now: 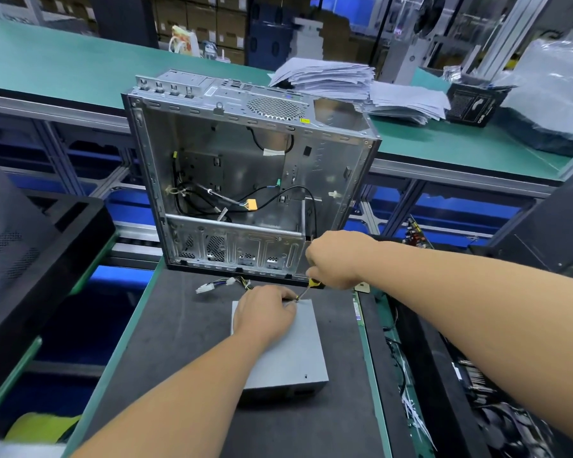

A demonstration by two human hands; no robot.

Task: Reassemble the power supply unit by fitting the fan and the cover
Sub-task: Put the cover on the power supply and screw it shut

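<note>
The grey power supply unit point(288, 355) lies flat on the dark mat with its plain metal cover facing up, so the fan is hidden. Its cable bundle with white connectors point(224, 285) trails out at the far end. My left hand point(265, 314) rests on the cover's far edge, fingertips pinching something small at the far right corner, probably a screw. My right hand point(334, 264) grips a yellow-and-black screwdriver point(308, 289), whose tip meets the cover right at the left fingertips.
An open, empty computer case point(245, 173) stands just beyond the unit. A black tray point(40, 246) sits to the left, circuit boards and cables point(414, 401) to the right. Stacked papers point(351, 84) lie on the far green bench.
</note>
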